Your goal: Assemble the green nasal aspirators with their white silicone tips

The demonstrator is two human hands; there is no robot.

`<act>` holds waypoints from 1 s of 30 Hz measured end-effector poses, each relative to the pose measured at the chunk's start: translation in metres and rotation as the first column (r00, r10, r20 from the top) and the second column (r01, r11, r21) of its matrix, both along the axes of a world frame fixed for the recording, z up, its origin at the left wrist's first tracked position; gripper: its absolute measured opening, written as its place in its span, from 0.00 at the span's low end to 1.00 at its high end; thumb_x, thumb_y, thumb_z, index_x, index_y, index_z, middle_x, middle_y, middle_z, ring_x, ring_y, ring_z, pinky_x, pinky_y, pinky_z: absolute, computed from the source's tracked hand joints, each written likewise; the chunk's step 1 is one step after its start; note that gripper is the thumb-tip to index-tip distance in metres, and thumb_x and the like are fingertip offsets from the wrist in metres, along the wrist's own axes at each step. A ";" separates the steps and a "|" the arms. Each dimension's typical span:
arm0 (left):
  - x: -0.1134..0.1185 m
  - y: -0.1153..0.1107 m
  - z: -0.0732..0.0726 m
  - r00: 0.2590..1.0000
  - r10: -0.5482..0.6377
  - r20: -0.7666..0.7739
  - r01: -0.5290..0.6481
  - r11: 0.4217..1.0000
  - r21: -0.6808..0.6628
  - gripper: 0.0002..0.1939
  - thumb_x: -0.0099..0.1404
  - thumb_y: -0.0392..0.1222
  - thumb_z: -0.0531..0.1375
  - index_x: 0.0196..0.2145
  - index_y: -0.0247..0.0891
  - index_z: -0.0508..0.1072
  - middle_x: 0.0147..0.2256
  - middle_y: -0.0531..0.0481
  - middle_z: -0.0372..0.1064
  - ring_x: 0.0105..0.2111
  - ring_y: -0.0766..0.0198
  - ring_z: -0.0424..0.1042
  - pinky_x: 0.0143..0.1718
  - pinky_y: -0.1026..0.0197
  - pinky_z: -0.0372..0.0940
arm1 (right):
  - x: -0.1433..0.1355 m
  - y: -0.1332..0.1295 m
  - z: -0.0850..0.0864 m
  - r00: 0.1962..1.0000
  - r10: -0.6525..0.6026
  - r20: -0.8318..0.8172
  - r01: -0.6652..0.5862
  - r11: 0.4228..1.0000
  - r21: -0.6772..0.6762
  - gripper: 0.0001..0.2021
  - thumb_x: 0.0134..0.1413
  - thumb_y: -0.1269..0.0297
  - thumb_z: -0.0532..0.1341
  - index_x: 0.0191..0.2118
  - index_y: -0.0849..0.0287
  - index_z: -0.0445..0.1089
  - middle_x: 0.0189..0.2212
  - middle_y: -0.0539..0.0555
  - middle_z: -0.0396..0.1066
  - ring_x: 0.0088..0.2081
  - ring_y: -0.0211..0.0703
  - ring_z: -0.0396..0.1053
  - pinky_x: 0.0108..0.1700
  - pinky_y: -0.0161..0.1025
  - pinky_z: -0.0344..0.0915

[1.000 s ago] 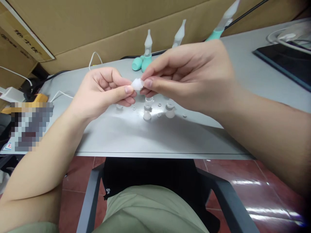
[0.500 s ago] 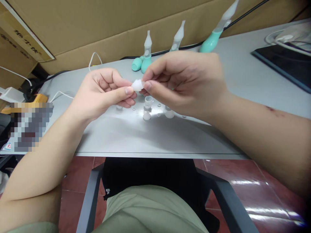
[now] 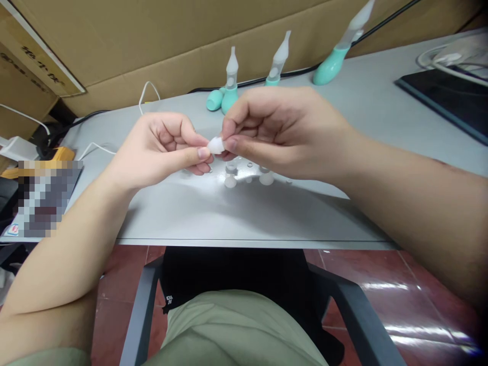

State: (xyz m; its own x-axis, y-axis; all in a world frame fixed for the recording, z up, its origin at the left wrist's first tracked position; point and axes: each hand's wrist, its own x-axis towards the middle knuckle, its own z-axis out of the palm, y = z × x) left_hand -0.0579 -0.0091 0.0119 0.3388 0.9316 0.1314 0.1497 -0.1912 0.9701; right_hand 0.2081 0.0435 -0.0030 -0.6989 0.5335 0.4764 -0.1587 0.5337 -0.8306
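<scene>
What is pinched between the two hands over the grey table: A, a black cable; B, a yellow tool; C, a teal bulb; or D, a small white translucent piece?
D: the left hand and right hand meet fingertip to fingertip on a small white translucent piece above the grey table.

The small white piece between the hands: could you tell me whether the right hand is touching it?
Touching. The head view shows the right hand pinching the small white piece, with the left hand thumb against its other side.
</scene>
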 end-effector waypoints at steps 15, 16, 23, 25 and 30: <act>-0.003 -0.002 0.000 0.994 -0.108 -0.028 0.108 0.994 -0.016 0.21 0.67 0.50 0.88 0.34 0.40 0.83 0.35 0.51 0.91 0.34 0.58 0.92 0.44 0.55 0.92 | 0.006 0.004 0.011 0.991 0.088 0.096 -0.070 0.981 -0.179 0.05 0.68 0.71 0.80 0.44 0.54 0.93 0.34 0.48 0.89 0.36 0.36 0.84 0.40 0.29 0.83; -0.003 -0.001 0.001 0.993 -0.119 -0.024 0.119 0.993 -0.014 0.21 0.67 0.49 0.88 0.34 0.40 0.83 0.35 0.51 0.91 0.34 0.59 0.91 0.43 0.56 0.91 | 0.006 0.004 0.011 0.991 0.077 0.111 -0.056 0.982 -0.181 0.03 0.68 0.69 0.81 0.45 0.55 0.93 0.34 0.49 0.89 0.36 0.36 0.84 0.40 0.30 0.82; -0.004 -0.001 0.002 0.991 -0.129 -0.025 0.129 0.991 -0.031 0.21 0.66 0.50 0.88 0.34 0.41 0.83 0.36 0.49 0.91 0.35 0.56 0.92 0.45 0.51 0.91 | 0.002 0.000 0.010 0.993 0.099 0.069 -0.080 0.968 -0.236 0.05 0.68 0.72 0.80 0.42 0.54 0.90 0.37 0.48 0.90 0.37 0.36 0.85 0.45 0.32 0.85; -0.006 0.000 0.001 0.995 -0.100 -0.024 0.100 0.995 -0.009 0.22 0.66 0.51 0.89 0.34 0.41 0.82 0.35 0.50 0.90 0.34 0.57 0.91 0.42 0.53 0.90 | -0.001 -0.002 0.007 0.993 0.119 0.000 -0.116 0.969 -0.220 0.06 0.68 0.74 0.78 0.43 0.54 0.88 0.37 0.47 0.89 0.38 0.35 0.86 0.46 0.32 0.85; -0.011 0.002 0.004 0.999 -0.032 -0.009 0.032 0.999 0.041 0.23 0.64 0.54 0.90 0.36 0.40 0.84 0.33 0.52 0.90 0.30 0.61 0.88 0.38 0.56 0.88 | -0.011 -0.009 0.001 0.994 0.066 -0.085 -0.076 0.990 -0.115 0.04 0.71 0.73 0.74 0.44 0.56 0.84 0.40 0.49 0.89 0.40 0.37 0.83 0.47 0.35 0.84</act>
